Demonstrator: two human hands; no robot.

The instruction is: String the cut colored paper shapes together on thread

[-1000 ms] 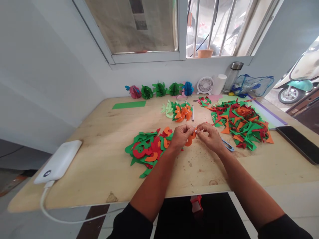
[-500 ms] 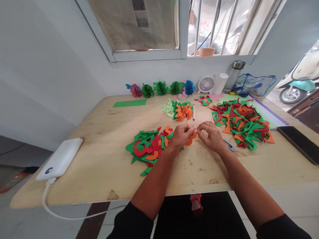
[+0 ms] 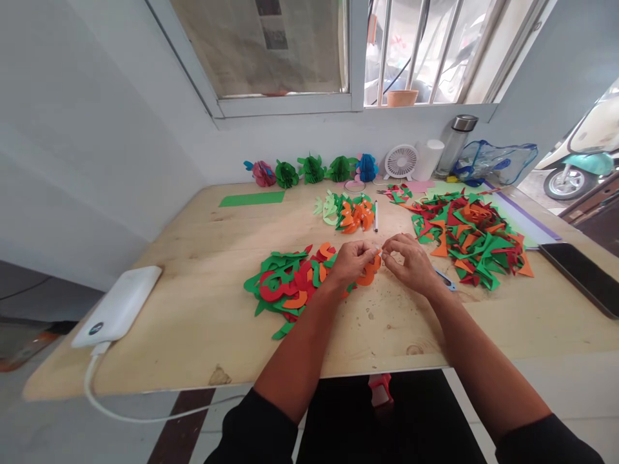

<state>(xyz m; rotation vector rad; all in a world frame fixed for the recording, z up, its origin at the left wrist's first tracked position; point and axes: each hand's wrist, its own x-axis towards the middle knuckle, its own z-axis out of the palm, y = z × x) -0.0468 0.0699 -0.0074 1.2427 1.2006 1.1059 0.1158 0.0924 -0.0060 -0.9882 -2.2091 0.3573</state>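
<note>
Between my hands, above the table, is an orange paper cutout with a curved outline. My left hand is closed on it, thumb and fingers pinched at its upper edge. The fingertips of my right hand are pinched close to the cutout's right edge, where a small whitish bit shows; what they hold is too small to make out. Left of my left hand lies a heap of curved red, green and orange paper cutouts, partly hidden by my forearm. A blue-handled cutter lies beside my right wrist.
Paper scraps are piled at the right, near a black phone. Folded green and orange pieces and a pen lie ahead. Paper figures, a fan and a bottle line the wall. A power bank sits left.
The orange cutout has tilted slightly, and more of it shows below my left fingers. My hands stay in nearly the same place.
</note>
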